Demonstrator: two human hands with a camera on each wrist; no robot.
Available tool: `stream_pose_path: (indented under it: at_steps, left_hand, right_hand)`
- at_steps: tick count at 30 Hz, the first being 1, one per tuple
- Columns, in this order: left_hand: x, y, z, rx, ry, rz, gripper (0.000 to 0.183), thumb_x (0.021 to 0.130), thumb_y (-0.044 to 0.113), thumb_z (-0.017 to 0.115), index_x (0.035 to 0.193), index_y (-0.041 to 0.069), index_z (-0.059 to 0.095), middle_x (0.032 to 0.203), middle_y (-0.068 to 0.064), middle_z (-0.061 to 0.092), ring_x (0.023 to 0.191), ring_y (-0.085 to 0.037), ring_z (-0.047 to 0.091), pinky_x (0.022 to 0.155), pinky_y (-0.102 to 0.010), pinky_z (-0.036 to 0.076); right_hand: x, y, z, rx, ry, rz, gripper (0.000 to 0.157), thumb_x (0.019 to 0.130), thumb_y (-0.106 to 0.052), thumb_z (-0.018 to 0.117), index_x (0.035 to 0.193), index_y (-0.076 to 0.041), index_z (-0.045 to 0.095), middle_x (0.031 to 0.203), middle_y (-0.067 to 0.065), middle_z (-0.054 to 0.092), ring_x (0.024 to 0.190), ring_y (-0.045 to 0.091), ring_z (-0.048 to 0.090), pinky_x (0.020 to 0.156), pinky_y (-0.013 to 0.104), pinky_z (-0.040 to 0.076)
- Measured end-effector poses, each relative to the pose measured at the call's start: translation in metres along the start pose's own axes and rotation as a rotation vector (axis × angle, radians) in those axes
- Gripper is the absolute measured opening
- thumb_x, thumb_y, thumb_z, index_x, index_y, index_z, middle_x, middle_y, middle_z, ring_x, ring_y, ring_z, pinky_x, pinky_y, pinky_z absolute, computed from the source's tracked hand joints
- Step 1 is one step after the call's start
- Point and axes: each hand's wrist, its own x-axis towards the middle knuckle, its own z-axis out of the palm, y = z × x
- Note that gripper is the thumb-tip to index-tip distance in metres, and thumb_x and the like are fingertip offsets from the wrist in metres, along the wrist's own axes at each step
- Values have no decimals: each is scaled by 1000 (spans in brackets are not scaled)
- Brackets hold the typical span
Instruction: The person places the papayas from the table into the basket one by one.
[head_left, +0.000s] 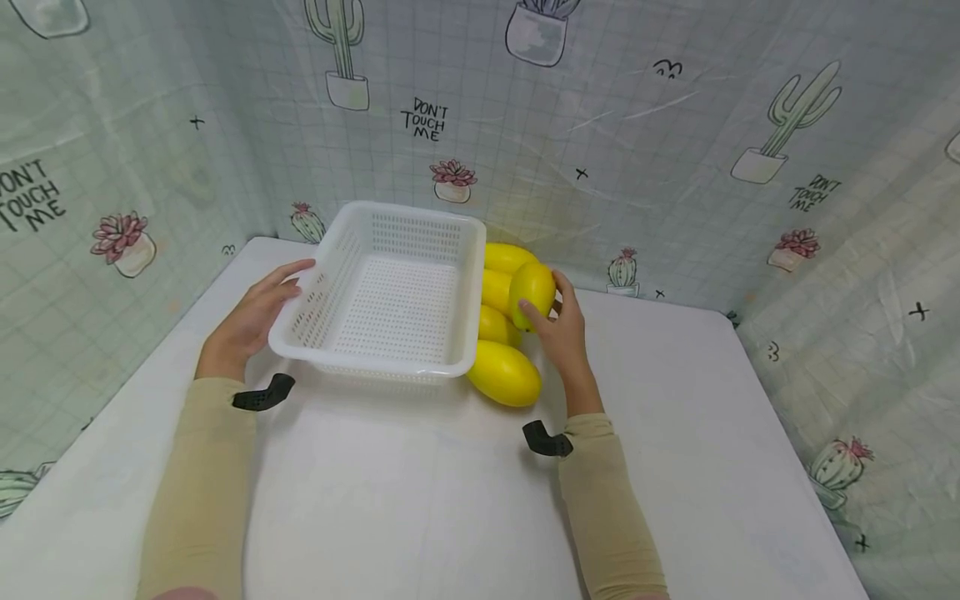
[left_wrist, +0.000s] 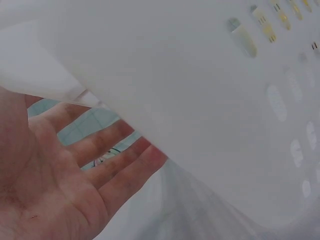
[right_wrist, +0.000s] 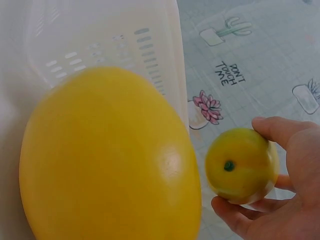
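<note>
A white plastic basket (head_left: 408, 308) with slotted walls stands at the back middle of the table, with nothing in its bottom. My left hand (head_left: 258, 312) is at its left side. In the left wrist view, the straight fingers (left_wrist: 120, 167) of that hand reach to the basket's edge, their tips partly hidden by it. Right of the basket, my right hand (head_left: 561, 329) holds a yellow fruit (head_left: 531, 293) between thumb and fingers, above other fruits. In the right wrist view, this greenish-yellow fruit (right_wrist: 240, 167) shows a small green stem spot.
Several large yellow fruits lie along the basket's right side, the nearest fruit (head_left: 506, 375) at the front. The white table (head_left: 420, 508) backs onto a printed curtain (head_left: 510, 117) with cactus drawings. That curtain also rises on the left and right.
</note>
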Motion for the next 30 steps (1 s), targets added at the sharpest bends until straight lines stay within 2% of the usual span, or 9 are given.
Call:
stream_pose_path:
  at_steps: [6,15,19,24,30]
  left_hand:
    - [-1,2,3,30,25,-12,51,97,17,40,145,20,23,146,-9,26,114,-17,47,80,-25,50]
    - [-1,2,1,24,19,-14,51,97,17,40,145,20,23,145,-8,27,113,-16,48,80,-25,50]
    - [-1,1,1,9,35,-13,50,97,17,41,145,21,25,146,-8,28,113,-16,48,79,-25,50]
    - [0,1,3,36,41,-27,50,98,17,40,145,22,25,146,-8,28,114,-16,47,81,-25,49]
    - [-2,3,3,52,52,-40,50,98,19,40,145,24,25,147,-8,26,115,-16,47,81,-24,49]
  right_hand:
    - [6,12,2,-7,3,-19,75,82,-45,63,143,-31,22,149,-6,24,130,25,37,103,44,36]
    - [5,12,4,-25,14,-48,74,80,-50,61,141,-34,23,148,-7,26,128,24,40,101,43,39]
    - [7,10,4,-32,10,-62,74,80,-50,61,141,-34,23,148,-8,26,127,24,40,99,43,40]
    - [5,9,5,-41,8,-52,73,81,-48,62,142,-33,23,148,-7,27,128,25,41,100,43,40]
    - [2,3,13,-44,-15,-70,75,83,-43,62,144,-26,23,149,-5,26,128,26,41,100,42,40]
